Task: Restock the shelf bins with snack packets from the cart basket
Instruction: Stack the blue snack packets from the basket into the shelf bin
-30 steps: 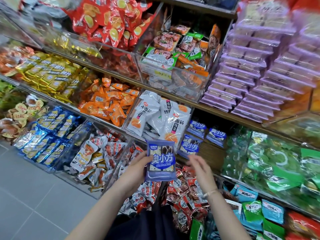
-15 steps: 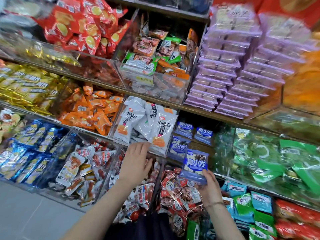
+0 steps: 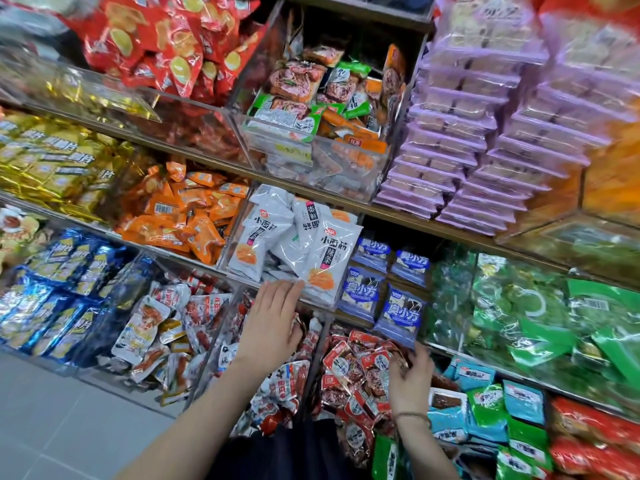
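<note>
on the shelf the blue packet now stands free. right hand released it, fingers spread; left hand stays flat.

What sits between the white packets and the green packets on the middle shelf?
Blue packets, several standing in that slot, as the head view shows; the right hand is just below the frontmost one.
</note>
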{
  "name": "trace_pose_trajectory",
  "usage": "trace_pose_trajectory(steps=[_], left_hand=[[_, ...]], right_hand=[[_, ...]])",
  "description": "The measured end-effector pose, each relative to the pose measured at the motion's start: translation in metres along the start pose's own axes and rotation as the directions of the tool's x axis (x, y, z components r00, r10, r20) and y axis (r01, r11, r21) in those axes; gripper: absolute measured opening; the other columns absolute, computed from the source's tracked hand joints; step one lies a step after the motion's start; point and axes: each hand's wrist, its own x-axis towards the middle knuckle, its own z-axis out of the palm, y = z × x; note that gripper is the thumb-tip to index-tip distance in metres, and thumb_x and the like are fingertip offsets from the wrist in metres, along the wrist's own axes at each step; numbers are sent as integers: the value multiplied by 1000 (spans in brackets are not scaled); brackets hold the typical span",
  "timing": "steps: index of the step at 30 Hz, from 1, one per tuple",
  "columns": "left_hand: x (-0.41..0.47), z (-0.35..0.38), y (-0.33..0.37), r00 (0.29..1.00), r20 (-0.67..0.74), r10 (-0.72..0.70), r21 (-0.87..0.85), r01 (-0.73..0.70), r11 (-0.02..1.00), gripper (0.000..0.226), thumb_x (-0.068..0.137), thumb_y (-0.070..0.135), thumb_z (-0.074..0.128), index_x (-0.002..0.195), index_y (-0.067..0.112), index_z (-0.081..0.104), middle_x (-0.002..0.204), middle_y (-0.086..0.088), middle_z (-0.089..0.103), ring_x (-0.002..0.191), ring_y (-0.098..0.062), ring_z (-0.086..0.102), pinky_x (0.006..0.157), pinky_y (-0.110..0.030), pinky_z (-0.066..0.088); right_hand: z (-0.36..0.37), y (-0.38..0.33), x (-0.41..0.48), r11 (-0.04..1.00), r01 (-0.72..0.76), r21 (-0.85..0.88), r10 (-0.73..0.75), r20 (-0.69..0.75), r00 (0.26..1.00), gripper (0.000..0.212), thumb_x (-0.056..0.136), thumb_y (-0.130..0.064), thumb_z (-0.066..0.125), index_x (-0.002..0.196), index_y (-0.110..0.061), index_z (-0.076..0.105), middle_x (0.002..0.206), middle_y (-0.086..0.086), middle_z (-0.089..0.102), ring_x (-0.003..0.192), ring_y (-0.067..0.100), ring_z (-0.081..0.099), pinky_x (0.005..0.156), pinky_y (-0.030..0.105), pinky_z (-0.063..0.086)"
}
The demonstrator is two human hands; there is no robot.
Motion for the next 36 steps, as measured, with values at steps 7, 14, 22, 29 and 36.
trace_pose_trajectory(steps=[7, 14, 22, 29, 36], left_hand=[[0, 1, 0, 999, -37, 8, -43, -9, 999, 67, 73, 13, 67, 135, 3, 45, 128, -14, 53, 123, -30, 41, 115, -45, 19], [-2, -4, 1, 1000, -20, 3, -47, -4, 999, 69, 72, 12, 70, 136, 2, 46, 129, -14, 53, 124, -30, 42, 115, -45, 20], [-32, -26, 28, 985, 71, -157, -297, 171, 940, 75, 91, 52, 42, 151, 11, 21, 154, -7, 29, 142, -24, 28, 114, -42, 29], [-126, -3, 38, 786, 472, -400, -310, 573, 759, 38, 90, 50, 54, 107, 17, 60, 97, 0, 69, 86, -19, 66, 76, -34, 52], [-232, 39, 41, 552, 688, -471, -153, 745, 649, 13, 90, 24, 63, 90, 11, 62, 93, -8, 70, 89, -24, 65, 78, -28, 45]], right_hand=[[5, -11, 28, 703, 374, -605, -239, 294, 925, 63, 93, -30, 47, 148, -19, 19, 157, -2, 9, 143, 19, 12, 117, 35, 16], [-6, -23, 50, 641, 399, -656, -202, 357, 912, 62, 92, -25, 47, 147, -20, 18, 157, -3, 7, 143, 19, 11, 113, 39, 29], [-14, -18, 10, 911, 349, -220, -274, 311, 910, 41, 96, -27, 45, 137, -19, 44, 146, 1, 37, 133, 19, 37, 108, 31, 33], [-32, 39, -42, 976, 177, -128, -115, 389, 914, 22, 97, -26, 48, 108, -19, 65, 85, -1, 69, 58, -4, 52, 52, 5, 34], [-62, 124, -94, 945, 141, -294, 33, 517, 855, 20, 93, -15, 54, 106, -7, 67, 107, 10, 69, 99, 21, 64, 78, 15, 39]])
